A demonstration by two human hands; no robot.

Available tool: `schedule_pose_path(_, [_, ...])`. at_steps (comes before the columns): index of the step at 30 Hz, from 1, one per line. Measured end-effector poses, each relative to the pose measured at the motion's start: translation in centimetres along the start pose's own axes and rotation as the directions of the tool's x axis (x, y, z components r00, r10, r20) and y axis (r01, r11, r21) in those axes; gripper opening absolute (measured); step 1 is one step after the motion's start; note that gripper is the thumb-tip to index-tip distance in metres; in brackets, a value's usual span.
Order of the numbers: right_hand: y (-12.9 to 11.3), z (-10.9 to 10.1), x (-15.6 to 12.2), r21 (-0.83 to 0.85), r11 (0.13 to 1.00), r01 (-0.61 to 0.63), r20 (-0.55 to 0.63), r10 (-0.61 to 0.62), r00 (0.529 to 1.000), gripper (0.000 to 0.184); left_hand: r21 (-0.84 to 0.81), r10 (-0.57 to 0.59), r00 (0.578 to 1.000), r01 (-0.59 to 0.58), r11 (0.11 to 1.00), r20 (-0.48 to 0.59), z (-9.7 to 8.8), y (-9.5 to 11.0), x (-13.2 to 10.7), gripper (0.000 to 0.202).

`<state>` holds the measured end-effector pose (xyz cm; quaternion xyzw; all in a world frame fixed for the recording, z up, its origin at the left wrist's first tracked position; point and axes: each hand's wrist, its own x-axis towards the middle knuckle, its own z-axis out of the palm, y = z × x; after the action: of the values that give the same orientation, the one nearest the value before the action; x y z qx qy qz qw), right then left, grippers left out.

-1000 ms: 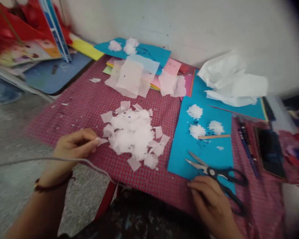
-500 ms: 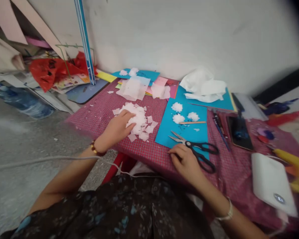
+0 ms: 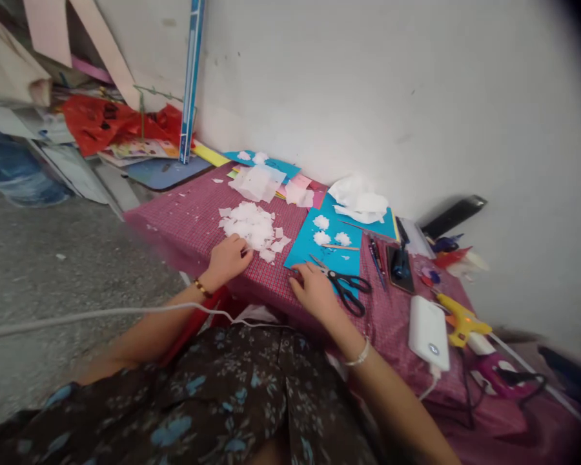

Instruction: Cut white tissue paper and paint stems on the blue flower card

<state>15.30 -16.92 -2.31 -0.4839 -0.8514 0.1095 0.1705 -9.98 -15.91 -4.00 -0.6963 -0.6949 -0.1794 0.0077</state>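
Note:
My left hand (image 3: 228, 259) rests at the near edge of a heap of small white paper pieces (image 3: 250, 223). Its fingers are curled in toward the thumb; whatever lies between them is too small to make out. Over the near left corner of a blue sheet (image 3: 297, 248) is my right hand (image 3: 314, 290), its thumb and forefinger drawn together, their contents hidden. Black-handled scissors (image 3: 341, 281) lie open just beside it. Crumpled white paper tufts (image 3: 322, 238) and a thin wooden stick (image 3: 340, 247) are on the blue sheet.
Crumpled white tissue (image 3: 361, 200) and paper sheets (image 3: 256, 183) lie toward the wall. To the right are pens (image 3: 377, 261), a phone (image 3: 399, 270), a white power bank (image 3: 428, 332) and a yellow glue gun (image 3: 462, 320). A white cable (image 3: 174, 309) crosses before my body.
My left hand has drawn back from over the paper heap to its near edge, and its fingers have curled in. The camera view has turned right. The right hand stays by the scissors.

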Motion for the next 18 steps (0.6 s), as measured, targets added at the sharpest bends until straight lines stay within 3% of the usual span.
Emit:
schedule_pose_path(5, [-4.6,1.1,4.2,-0.163,0.985,0.055,0.108,-0.037,0.993,0.048,-0.129,-0.037,0.999,0.032,0.991,-0.037,0.5,-0.7,0.0,0.026])
schedule_pose_path(8, [-5.8,2.1,6.4,-0.249,0.967,0.048,0.130,-0.016,0.991,0.038,-0.188,-0.046,0.997,0.034,0.982,-0.062,0.7,-1.2,0.1,0.026])
schedule_pose_path(12, [-5.3,2.2,8.6,-0.292,0.956,-0.009,0.135,0.051,0.990,0.028,-0.227,-0.048,0.995,0.028,0.974,-0.082,0.8,-1.5,0.2,0.025])
schedule_pose_path(18, [-3.8,0.0,13.3,-0.292,0.946,-0.138,0.096,0.173,0.980,0.033,-0.268,-0.048,0.996,0.025,0.963,-0.079,0.9,-1.6,0.1,0.027])
